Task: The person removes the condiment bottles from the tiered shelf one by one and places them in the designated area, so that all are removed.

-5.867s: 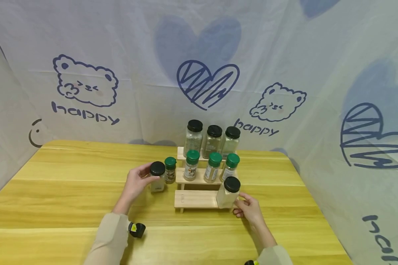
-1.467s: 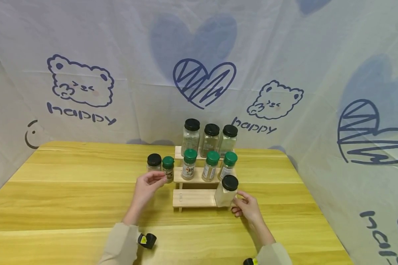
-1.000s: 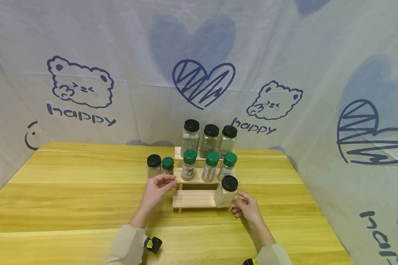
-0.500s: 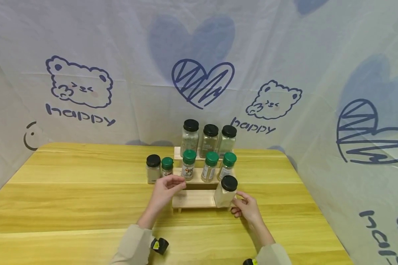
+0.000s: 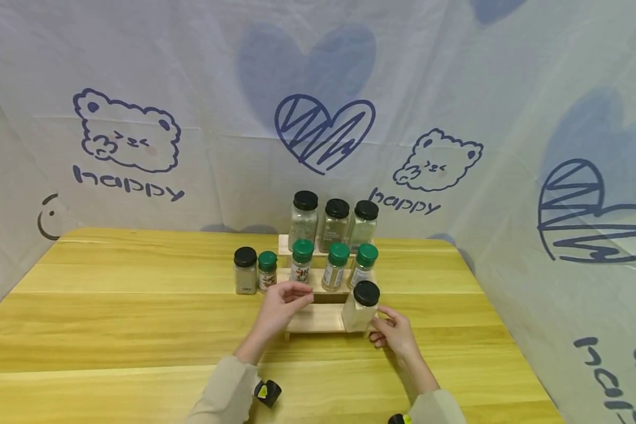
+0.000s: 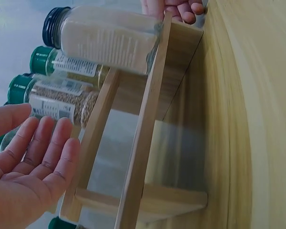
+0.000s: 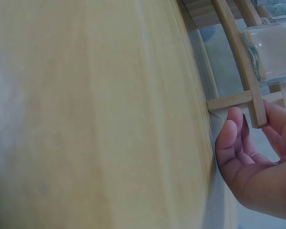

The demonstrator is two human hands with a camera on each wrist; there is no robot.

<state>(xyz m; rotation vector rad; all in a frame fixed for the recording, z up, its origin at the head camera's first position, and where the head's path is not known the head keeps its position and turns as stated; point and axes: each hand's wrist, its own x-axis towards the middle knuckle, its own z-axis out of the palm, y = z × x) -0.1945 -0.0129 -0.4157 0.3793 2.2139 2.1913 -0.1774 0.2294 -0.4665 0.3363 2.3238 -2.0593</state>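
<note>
At the left, a black-capped jar [image 5: 245,278] and a smaller green-capped bottle [image 5: 267,275] stand upright side by side on the tabletop [image 5: 138,318], just left of the stepped wooden rack [image 5: 318,318]. Both lie to the left and far side of the left hand [image 5: 281,306], which is the nearer of the two hands to them.

That left hand is released, its fingers loosely extended with nothing between them; it reaches in at the left part of the lowest shelf, below the leftmost of the green-capped bottles on the middle shelf.

To its right comes a bare run of the lowest shelf, and then the cream-filled jar [image 5: 357,315], upright at that shelf's right end. The shelf's long axis runs left to right, the jar's runs vertically, and the bare run between left hand and jar seems the relation that matters most.

Farthest right, the right hand [image 5: 394,333] is the nearer one to this jar, just beside its base. Its thumb and fingers appear to grasp the right end of the lowest shelf; whether a fingertip also touches the jar I cannot tell.
</note>
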